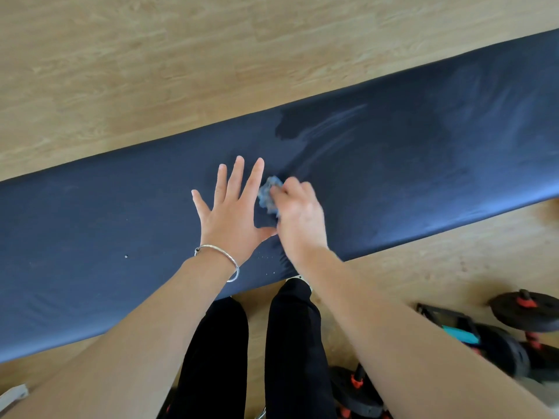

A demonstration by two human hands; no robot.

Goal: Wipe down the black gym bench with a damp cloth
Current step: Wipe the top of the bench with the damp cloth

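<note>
The black gym bench [106, 225] runs across the view from lower left to upper right. My left hand [233, 213] lies flat on its pad with fingers spread, a silver bangle on the wrist. Just to its right, my right hand [298, 216] is closed over a crumpled blue-grey cloth [269, 195] and presses it onto the pad; the hand is blurred. Wet streaks [320, 125] mark the pad beyond and to the right of the cloth. A few small specks sit on the pad near my left wrist.
Light wood flooring [151, 71] lies on both sides of the bench. Black dumbbells with red collars [526, 313] and a blue-and-black item [459, 331] sit on the floor at lower right. My legs in black trousers [251, 358] stand against the bench's near edge.
</note>
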